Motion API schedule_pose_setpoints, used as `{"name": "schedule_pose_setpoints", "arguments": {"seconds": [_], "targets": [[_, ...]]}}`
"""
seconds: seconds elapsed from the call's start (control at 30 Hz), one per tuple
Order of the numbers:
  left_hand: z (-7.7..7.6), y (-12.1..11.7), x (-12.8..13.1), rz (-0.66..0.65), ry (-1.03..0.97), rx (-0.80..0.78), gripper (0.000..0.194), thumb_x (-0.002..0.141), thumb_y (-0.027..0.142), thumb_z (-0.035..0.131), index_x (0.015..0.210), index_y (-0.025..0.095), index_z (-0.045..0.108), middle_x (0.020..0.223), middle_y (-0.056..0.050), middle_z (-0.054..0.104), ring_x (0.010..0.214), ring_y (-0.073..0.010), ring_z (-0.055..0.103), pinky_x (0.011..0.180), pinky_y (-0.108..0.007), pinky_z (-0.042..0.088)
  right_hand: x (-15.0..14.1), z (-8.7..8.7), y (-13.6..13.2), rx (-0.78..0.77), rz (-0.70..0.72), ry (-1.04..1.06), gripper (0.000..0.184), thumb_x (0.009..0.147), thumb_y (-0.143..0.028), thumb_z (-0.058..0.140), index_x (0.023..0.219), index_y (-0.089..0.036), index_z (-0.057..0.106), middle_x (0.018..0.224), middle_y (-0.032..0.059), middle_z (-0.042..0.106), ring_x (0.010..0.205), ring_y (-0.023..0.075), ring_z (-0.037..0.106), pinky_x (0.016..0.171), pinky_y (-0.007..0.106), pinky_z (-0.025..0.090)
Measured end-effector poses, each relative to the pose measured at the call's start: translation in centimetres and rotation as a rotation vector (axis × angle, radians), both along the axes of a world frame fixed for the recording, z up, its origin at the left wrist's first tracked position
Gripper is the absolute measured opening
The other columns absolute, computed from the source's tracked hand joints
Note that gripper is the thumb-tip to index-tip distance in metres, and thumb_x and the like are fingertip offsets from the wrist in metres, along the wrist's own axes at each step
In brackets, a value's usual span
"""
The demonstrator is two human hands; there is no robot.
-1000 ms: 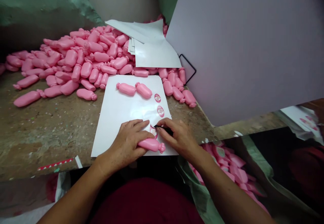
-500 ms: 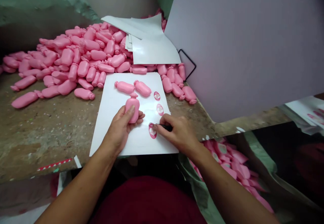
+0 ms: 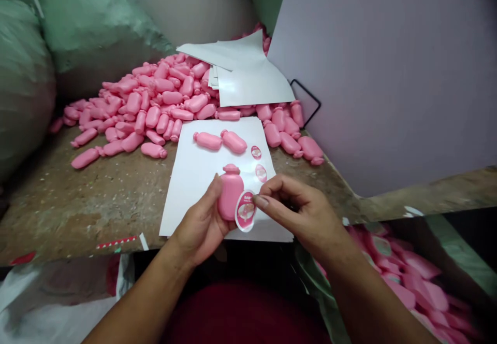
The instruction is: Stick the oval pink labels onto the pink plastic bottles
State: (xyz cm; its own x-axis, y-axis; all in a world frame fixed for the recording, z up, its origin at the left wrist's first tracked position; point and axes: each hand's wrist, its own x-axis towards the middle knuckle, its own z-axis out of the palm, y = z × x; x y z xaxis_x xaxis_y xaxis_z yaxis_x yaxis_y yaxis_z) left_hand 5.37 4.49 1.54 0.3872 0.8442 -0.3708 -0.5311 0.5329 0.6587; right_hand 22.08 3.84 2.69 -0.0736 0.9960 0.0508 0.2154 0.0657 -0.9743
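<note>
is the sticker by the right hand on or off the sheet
Off the sheet: the right hand holds the sticker by its edge, overlapping the held bottle; whether it touches the bottle, I cannot tell.

Oval label (image 3: 245, 214) lifted off white sheet (image 3: 190, 183), now at right hand (image 3: 305, 212), overlapping pink bottle (image 3: 230, 191).

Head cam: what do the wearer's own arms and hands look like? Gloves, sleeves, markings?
Left hand and right hand: ungloved, no visible rings. Forearms uncovered, no watch or markings visible; sleeves not in view. Dark red garment below.
</note>
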Motion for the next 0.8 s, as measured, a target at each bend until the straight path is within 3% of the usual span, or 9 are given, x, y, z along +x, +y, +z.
{"name": "schedule_pose_setpoints", "arguments": {"seconds": [0.1,0.23,0.8], "targets": [[0.3,-0.8,0.1,-0.039,-0.036,0.008,0.054,0.089,0.062,0.057,0.125,0.021,0.055,0.1,-0.007,0.07,0.086,-0.0187,0.07,0.064,-0.026,0.054,-0.7,-0.2,-0.1,-0.045,0.068,0.026,0.019,0.082,-0.032,0.066,0.067,-0.022,0.059,0.06,-0.0024,0.06,0.055,0.0119,0.053,0.053,0.025,0.04],[0.3,-1.4,-0.1,-0.065,-0.016,0.054,0.064,0.086,0.067,0.057,0.129,0.02,0.053,0.096,-0.007,0.071,0.085,-0.0204,0.07,0.061,-0.026,0.052,-1.0,-0.4,-0.1,-0.107,0.121,0.093,0.025,0.083,-0.038,0.069,0.068,-0.022,0.057,0.057,-0.0025,0.062,0.053,0.0129,0.057,0.053,0.026,0.042],[0.4,-1.7,-0.5,-0.082,0.005,0.075,0.06,0.085,0.07,0.054,0.117,0.02,0.06,0.093,-0.006,0.071,0.082,-0.0181,0.068,0.061,-0.024,0.047,-1.0,-0.7,0.0,-0.078,0.104,0.082,0.024,0.082,-0.038,0.068,0.068,-0.021,0.057,0.06,-0.0025,0.06,0.056,0.0124,0.055,0.055,0.026,0.041]]}}
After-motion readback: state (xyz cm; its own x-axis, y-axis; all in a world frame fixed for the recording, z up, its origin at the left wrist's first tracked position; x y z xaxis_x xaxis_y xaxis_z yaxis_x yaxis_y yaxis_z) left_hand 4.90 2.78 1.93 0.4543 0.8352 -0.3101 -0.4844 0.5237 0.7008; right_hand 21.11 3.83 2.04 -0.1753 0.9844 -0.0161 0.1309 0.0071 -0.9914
